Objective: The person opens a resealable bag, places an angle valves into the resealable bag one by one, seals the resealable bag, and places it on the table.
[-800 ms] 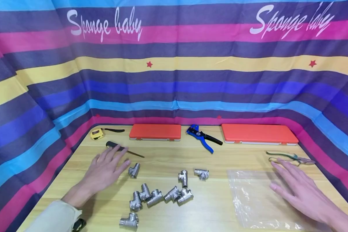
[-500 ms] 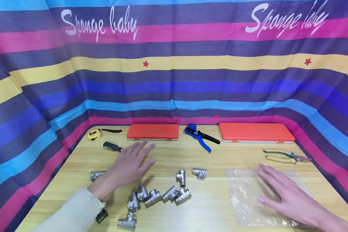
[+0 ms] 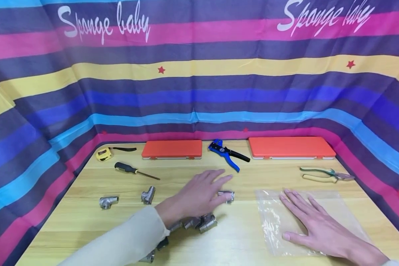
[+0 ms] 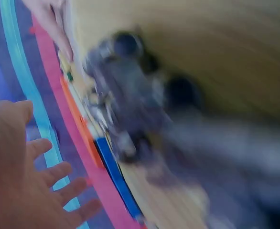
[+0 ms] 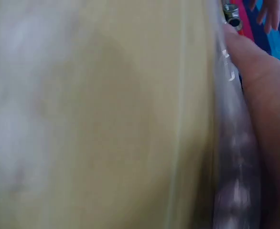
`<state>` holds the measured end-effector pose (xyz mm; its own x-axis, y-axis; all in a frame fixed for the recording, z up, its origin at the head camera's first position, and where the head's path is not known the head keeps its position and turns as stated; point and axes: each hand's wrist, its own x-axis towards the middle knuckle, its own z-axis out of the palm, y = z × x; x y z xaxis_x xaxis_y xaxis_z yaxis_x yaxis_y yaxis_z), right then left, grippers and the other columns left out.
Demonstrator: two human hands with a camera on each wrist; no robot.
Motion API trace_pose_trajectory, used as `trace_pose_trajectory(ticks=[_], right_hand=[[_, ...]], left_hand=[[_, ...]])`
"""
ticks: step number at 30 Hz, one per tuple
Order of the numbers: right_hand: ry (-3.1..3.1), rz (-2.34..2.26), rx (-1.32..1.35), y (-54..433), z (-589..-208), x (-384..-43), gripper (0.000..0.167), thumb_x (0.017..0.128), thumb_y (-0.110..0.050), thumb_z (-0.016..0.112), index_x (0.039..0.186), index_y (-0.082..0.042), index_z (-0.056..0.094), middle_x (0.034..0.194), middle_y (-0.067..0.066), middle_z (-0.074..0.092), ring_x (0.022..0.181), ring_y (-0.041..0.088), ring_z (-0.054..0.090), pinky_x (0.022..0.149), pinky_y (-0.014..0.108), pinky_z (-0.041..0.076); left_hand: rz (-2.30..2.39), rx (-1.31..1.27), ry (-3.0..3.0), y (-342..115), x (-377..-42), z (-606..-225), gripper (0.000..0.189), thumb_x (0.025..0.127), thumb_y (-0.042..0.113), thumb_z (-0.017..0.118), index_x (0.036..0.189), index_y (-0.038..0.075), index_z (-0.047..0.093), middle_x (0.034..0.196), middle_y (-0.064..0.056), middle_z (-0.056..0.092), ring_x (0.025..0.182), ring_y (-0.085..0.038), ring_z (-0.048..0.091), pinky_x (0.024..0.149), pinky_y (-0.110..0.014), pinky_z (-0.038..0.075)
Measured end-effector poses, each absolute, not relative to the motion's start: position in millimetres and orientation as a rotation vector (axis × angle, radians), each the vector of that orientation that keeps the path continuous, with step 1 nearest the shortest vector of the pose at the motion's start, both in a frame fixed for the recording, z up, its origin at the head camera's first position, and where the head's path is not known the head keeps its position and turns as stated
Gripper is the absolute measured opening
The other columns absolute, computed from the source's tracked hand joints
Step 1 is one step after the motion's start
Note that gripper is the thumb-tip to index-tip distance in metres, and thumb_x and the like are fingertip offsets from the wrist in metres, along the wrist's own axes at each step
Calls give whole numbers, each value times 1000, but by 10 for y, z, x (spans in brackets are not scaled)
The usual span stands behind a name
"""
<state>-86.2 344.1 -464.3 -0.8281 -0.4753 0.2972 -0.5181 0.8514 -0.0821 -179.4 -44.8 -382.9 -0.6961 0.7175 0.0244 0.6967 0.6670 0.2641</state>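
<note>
My left hand stretches over the middle of the table with its fingers spread and holds nothing. Its palm and forearm partly hide a group of steel pipe tees. The thumb overlaps another pipe tee in the head view. Two more lie further left, one pipe tee behind the wrist and one pipe tee beyond it. On the right, my right hand lies with spread fingers over a clear zip bag. The left wrist view shows tees blurred beside the open left hand.
Along the back stand a yellow tape measure, two red cases and a blue wire stripper. A screwdriver lies at left, pliers at right. A striped curtain encloses the table's back and sides.
My left hand has swept right from near the screwdriver to above the tees, uncovering the screwdriver and a tee at left. My right hand has shifted slightly left over the bag.
</note>
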Motion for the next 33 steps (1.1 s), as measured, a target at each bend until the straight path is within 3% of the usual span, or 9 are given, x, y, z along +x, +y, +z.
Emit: trace_pose_trajectory(ticks=[6, 12, 16, 19, 21, 27, 33], right_hand=[[-2801, 255, 726, 3410, -4606, -840, 79, 102, -48, 75, 169, -27, 41, 178, 6, 36, 168, -2, 1, 130, 16, -14], [-2775, 278, 755, 3415, -4609, -831, 63, 108, -29, 69, 166, -28, 47, 177, 8, 38, 167, -5, 2, 129, 14, -12], [-2744, 278, 778, 3435, -4630, -833, 60, 107, -23, 69, 164, -27, 51, 177, 6, 37, 167, -4, 2, 129, 14, -11], [-2751, 298, 744, 3424, -4617, -817, 58, 108, -23, 67, 164, -26, 52, 177, 6, 38, 167, -4, 2, 128, 12, -11], [-2759, 330, 704, 3405, -4587, -797, 56, 109, -23, 66, 163, -26, 52, 176, 6, 40, 166, -5, 4, 128, 11, -10], [-2770, 421, 657, 3367, -4547, -778, 56, 111, -21, 63, 165, -28, 49, 175, 6, 42, 166, -6, 6, 126, 9, -9], [-2675, 415, 729, 3327, -4526, -774, 63, 103, -18, 74, 162, -26, 53, 169, 6, 50, 165, -1, 18, 129, 11, -3]], left_hand=[[266, 1371, 2734, -58, -1708, -3903, 63, 115, 59, 37, 170, 26, 38, 172, -2, 44, 157, -24, 45, 127, -49, 43], [108, 1511, 2756, 219, -1636, -3994, 45, 112, 55, 51, 144, 27, 66, 134, 10, 70, 122, -9, 63, 103, -29, 55], [136, 1519, 2705, 350, -1592, -4021, 32, 111, 53, 57, 121, 27, 73, 99, 15, 67, 90, -1, 60, 81, -17, 50], [217, 1451, 2647, 425, -1565, -4026, 28, 111, 51, 58, 103, 27, 69, 84, 16, 56, 75, 1, 52, 67, -15, 43], [278, 1372, 2604, 475, -1561, -4021, 31, 111, 52, 56, 97, 26, 67, 81, 17, 56, 71, 2, 52, 64, -15, 42], [667, 1054, 2371, 563, -1579, -3990, 35, 113, 52, 53, 121, 24, 73, 90, 16, 73, 73, 2, 65, 69, -17, 52], [1143, 733, 2158, 589, -1554, -3979, 19, 111, 28, 65, 96, 19, 73, 81, 12, 75, 65, -6, 71, 67, -21, 54]])
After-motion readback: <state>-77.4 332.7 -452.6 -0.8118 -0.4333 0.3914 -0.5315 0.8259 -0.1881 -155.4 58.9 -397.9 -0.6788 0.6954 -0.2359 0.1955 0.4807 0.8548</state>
